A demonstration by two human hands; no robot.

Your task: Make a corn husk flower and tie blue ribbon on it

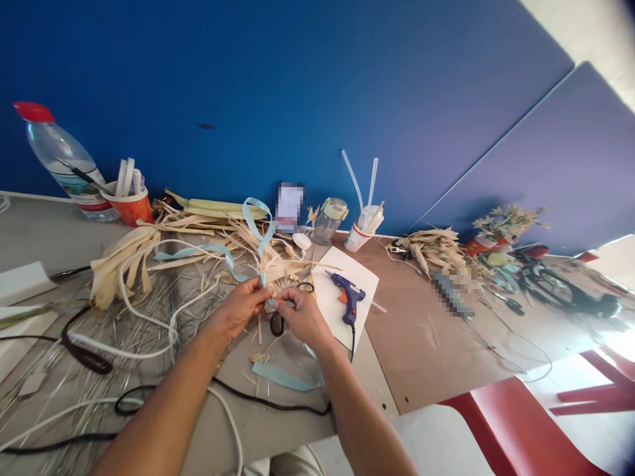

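My left hand pinches a light blue ribbon at the base of a spread of dried corn husk. Close beside it, my right hand has thumb and forefinger closed on the same ribbon. Part of the ribbon loops up above my fingers, and another length trails left over the husks. A wide ribbon end hangs below my right hand. The exact wrap between my fingertips is hidden. Black-handled scissors lie under my hands, partly covered.
A blue glue gun rests on white paper to the right. Husks, thin wires and white cable cover the left. Behind stand a bottle, orange cup, phone, jar and straw cup.
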